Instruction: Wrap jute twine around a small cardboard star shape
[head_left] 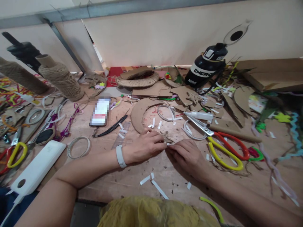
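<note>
My left hand [149, 145], with a pale band on its wrist, has its fingers closed at the near edge of a small twine-covered star [167, 136]. Fingertips of my right hand [188, 154] are pinched together at the same edge, meeting the left ones. The star's near part is hidden behind the fingers. Just beyond it lies a crescent of cardboard [137, 116]. Big scissors [210, 132] with red and yellow handles lie with blades apart to the right, beside a white tube [199, 115] and a roll of tape [193, 130].
A black bottle [205, 67] with its lid up stands at the back. Twine cones [60, 78] stand at the left. A phone [100, 112], a white power bank [38, 167], a tape ring [78, 147] and paper strips [159, 188] lie about. Cardboard scraps fill the right back.
</note>
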`<state>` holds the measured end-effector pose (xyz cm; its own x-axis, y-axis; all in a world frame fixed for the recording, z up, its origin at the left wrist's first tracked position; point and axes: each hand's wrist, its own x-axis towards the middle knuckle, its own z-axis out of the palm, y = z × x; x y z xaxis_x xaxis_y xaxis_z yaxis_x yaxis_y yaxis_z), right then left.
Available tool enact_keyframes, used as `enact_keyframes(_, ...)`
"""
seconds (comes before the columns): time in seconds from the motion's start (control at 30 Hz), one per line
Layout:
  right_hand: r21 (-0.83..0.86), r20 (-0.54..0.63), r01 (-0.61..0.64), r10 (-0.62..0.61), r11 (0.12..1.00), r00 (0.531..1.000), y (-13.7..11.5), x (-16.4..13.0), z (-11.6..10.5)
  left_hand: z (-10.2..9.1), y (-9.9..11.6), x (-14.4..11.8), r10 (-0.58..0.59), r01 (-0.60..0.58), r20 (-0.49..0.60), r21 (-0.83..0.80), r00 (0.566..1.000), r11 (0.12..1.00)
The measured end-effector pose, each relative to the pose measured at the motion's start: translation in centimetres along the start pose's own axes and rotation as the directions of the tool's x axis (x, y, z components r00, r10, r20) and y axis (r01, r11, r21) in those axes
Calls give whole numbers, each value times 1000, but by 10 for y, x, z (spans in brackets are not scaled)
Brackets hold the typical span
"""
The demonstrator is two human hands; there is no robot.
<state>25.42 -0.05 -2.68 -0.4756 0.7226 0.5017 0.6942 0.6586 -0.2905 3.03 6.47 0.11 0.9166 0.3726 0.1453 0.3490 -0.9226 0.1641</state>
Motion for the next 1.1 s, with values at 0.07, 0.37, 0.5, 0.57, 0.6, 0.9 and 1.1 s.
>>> enact_keyframes(0.07, 23, -3, -14, 14, 1000, 1000, 3, 0, -1, 1, 0, 0, 7, -7, -10, 13, 1000, 1000)
enact_keyframes(0.37, 22, 258, 229, -226, 973, 939, 34, 23, -19, 7, -2, -4, 79, -76, -90, 38, 993, 996)
enact_keyframes(0.5, 54, 363, 345, -341, 937, 867, 42, 47, -23, 7, -2, -5, 91, -89, -85, 27, 992, 996)
enact_keyframes(0.57, 63, 407, 357, -351, 932, 844, 44, 56, -23, 7, -3, -5, 87, -86, -81, 23, 993, 996)
enact_keyframes(0.6, 71, 416, 356, -352, 932, 838, 45, 59, -23, 7, -3, -6, 83, -82, -76, 22, 994, 996)
enact_keyframes(0.9, 174, 398, 201, -256, 964, 881, 47, 57, -17, 9, -4, -7, 96, -94, -95, 18, 991, 995)
enact_keyframes(1.1, 236, 344, 120, -198, 964, 918, 49, 55, -13, 2, -9, -5, 105, -105, -77, 5, 991, 994)
